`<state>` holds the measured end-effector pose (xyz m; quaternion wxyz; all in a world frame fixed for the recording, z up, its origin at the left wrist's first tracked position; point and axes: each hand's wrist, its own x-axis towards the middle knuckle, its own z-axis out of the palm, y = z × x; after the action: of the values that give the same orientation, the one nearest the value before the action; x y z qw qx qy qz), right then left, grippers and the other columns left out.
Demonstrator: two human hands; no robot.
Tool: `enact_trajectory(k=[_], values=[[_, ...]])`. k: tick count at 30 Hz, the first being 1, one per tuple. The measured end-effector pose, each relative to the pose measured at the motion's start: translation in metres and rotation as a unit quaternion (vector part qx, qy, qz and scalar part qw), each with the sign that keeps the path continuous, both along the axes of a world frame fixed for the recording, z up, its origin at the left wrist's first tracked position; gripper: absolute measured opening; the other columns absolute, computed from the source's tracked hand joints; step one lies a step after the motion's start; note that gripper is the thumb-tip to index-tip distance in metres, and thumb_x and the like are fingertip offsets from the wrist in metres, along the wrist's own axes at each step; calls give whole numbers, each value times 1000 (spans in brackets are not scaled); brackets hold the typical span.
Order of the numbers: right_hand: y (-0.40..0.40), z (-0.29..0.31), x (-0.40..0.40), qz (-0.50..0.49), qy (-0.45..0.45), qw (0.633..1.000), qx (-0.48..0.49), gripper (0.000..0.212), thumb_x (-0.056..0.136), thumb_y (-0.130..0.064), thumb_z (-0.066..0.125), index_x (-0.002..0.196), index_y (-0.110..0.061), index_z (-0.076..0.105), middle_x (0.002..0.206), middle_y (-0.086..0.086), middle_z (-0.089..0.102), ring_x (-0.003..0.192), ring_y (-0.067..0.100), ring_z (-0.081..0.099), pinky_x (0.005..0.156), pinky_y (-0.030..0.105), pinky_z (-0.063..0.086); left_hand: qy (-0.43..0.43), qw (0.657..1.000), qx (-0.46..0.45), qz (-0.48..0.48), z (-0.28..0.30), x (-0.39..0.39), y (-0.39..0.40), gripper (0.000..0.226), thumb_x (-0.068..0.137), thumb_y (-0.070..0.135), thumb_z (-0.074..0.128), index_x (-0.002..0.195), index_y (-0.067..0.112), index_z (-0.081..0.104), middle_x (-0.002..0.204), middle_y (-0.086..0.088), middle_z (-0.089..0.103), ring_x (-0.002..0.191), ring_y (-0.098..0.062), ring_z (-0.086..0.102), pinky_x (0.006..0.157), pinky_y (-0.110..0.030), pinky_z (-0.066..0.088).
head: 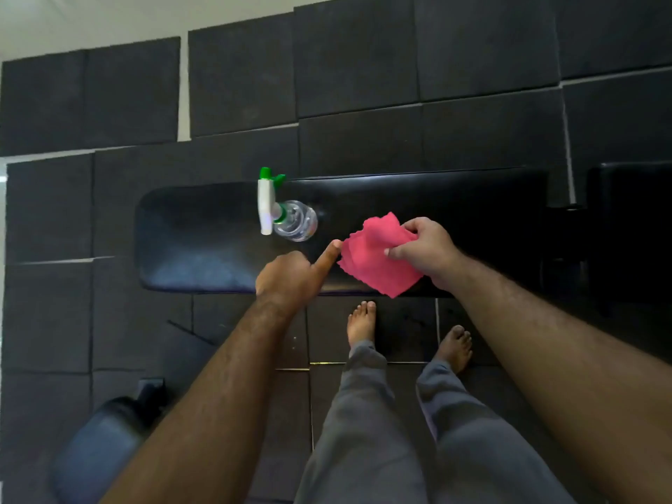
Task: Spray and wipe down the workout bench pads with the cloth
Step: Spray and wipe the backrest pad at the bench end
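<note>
**Cloth held over the bench pad, bottle standing by**

The floor is covered in dark square foam tiles, with pale seams showing between some of them. Across the middle of the view lies the long black bench pad, glossy and rounded at its left end; a second dark pad sits just beyond its right end. Another padded piece lies on the floor at lower left.

The person stands barefoot in grey trousers at the pad's near edge, both forearms reaching forward over it.

The folded pink cloth sits over the pad's near half, right of centre. The right hand grips the cloth's right side, thumb on top and fingers curled round its edge, so part of the cloth is hidden under the hand. The left hand is just left of the cloth with most fingers curled in; one extended digit reaches to the cloth's left edge and appears to touch it. Whether anything is pinched there cannot be told.

The clear spray bottle stands upright on the pad, near the left hand and beyond it, apart from the cloth. Its white and green trigger head points toward the pad's far edge. Any liquid inside the bottle cannot be made out from above.
</note>
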<state>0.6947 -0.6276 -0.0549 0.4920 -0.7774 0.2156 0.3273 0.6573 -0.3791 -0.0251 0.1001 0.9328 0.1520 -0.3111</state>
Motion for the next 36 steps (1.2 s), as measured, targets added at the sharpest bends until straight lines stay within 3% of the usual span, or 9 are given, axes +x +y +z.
enact_trajectory(k=[6,9,12,18,21,24,27,30,36], values=[[-104,27,-23,-166,-47,985,31,36,82,-12,91,115,-13,76,104,1,77,96,18,74,77,28,59,-46,985,-100,-134,0,24,-138,117,61,113,-8,73,18,60,72,-1,60,75,-32,60,67,-39,42],[-169,43,-39,-214,-89,972,29,32,84,-10,89,114,-9,78,108,6,79,102,22,77,88,36,64,-80,965,-157,-192,-7,35,-211,111,68,110,-8,77,20,57,75,-1,62,78,-34,63,67,-41,45],[-234,49,-54,-255,-113,960,29,28,85,-8,88,111,-10,80,103,1,80,95,13,77,80,27,64,-111,940,-196,-255,-17,44,-276,90,84,97,5,78,20,52,78,-5,64,83,-40,66,68,-44,50],[-358,42,-64,-315,-158,936,8,32,83,-4,88,114,-5,78,104,2,78,93,11,72,87,30,60,-143,899,-212,-355,-33,49,-374,68,91,85,14,77,25,43,74,-1,55,83,-44,66,66,-42,37],[-408,17,-61,-223,-132,940,-220,72,83,-29,91,147,-15,62,151,9,60,136,24,59,118,41,45,-166,891,-212,-366,-41,50,-403,73,92,82,22,90,18,58,85,-5,64,86,-42,66,69,-45,45],[-415,-12,-67,-168,-123,885,-417,85,92,-42,79,164,-17,39,176,16,22,160,37,27,130,54,22,-190,878,-223,-378,-52,53,-424,78,97,76,32,120,11,68,116,-13,74,105,-41,67,88,-47,52],[-393,-44,-79,-74,-164,887,-425,82,103,-46,58,170,-15,23,179,16,9,165,39,10,133,58,11,-205,859,-206,-423,-68,62,-434,75,104,68,40,144,9,64,147,-13,67,129,-42,61,113,-51,47],[-369,-72,-89,-8,-133,887,-443,83,108,-54,42,171,-13,9,180,14,-1,166,38,-1,133,58,1,-189,841,-175,-477,-87,80,-435,77,107,63,40,168,16,42,177,-10,35,163,-35,32,133,-55,27],[-331,-93,-106,-4,-185,876,-446,77,109,-50,36,170,-9,13,180,13,6,166,34,3,134,55,6,-180,789,-128,-573,-119,105,-425,79,109,66,25,177,29,12,185,-1,4,170,-18,-3,137,-58,0]])
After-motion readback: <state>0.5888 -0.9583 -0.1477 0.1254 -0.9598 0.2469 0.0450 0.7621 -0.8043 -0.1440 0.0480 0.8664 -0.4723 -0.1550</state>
